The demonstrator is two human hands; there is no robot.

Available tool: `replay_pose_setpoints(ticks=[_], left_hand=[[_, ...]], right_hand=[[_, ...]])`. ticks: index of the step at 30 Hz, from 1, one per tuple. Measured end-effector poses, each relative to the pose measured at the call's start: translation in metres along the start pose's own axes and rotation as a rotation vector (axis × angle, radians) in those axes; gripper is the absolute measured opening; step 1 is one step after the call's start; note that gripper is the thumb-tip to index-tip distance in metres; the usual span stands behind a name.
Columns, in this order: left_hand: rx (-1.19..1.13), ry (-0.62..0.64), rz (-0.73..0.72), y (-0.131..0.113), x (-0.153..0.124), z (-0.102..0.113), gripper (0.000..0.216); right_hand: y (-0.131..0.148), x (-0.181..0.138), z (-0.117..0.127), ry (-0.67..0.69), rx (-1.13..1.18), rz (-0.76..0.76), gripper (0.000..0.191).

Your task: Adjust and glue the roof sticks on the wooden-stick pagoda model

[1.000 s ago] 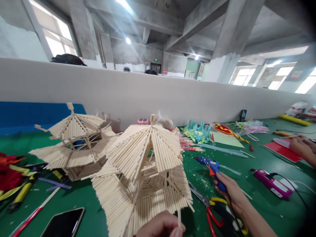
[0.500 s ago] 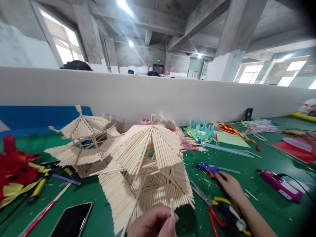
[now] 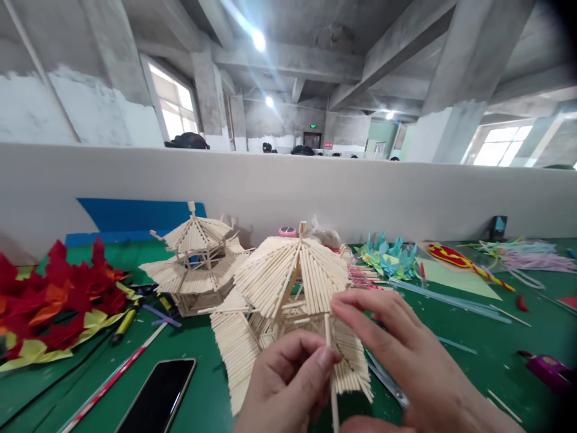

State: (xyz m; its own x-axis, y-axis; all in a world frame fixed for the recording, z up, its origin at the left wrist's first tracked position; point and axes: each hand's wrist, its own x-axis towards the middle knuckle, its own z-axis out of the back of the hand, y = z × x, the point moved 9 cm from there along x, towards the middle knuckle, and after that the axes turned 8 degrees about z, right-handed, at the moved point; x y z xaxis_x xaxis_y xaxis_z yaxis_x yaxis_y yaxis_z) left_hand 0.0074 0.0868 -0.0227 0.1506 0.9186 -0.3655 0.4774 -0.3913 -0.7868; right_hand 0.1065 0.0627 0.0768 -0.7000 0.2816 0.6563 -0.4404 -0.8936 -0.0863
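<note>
While the left hand (image 3: 288,385) pinches a thin stick (image 3: 330,373) upright between thumb and forefinger, the right hand (image 3: 401,355) comes in from the side with its fingertips closing on the stick's upper part, so both hands grip it at once, probably to steady it. The stick stands just in front of the near pagoda (image 3: 293,307), a two-tiered model of sticks, and its top touches or nearly touches the edge of the upper roof; I cannot tell which. The model sits on the green counter (image 3: 198,355), tipped a little toward the person, which puts the roof edge within reach. A second pagoda (image 3: 193,270) stands behind it to the left. A phone (image 3: 157,397) lies flat at the near left, with red and yellow paper flowers (image 3: 54,300) beyond it. Scissors (image 3: 387,385) lie partly hidden under the right hand.
</note>
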Motion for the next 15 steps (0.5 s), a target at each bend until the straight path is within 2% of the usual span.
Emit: replay_pose_setpoints(ticks=[3, 8, 15], left_hand=[[-0.04, 0.008, -0.069, -0.008, -0.002, 0.004, 0.026], [-0.051, 0.01, -0.105, -0.012, 0.003, 0.011, 0.024], [-0.186, 0.044, -0.046, -0.014, 0.006, 0.011, 0.02]], right_hand=[[0.0, 0.012, -0.006, -0.013, -0.034, 0.077, 0.066], [-0.001, 0.019, -0.012, -0.014, -0.062, 0.109, 0.067], [-0.003, 0.031, -0.019, 0.046, -0.084, 0.118, 0.069]])
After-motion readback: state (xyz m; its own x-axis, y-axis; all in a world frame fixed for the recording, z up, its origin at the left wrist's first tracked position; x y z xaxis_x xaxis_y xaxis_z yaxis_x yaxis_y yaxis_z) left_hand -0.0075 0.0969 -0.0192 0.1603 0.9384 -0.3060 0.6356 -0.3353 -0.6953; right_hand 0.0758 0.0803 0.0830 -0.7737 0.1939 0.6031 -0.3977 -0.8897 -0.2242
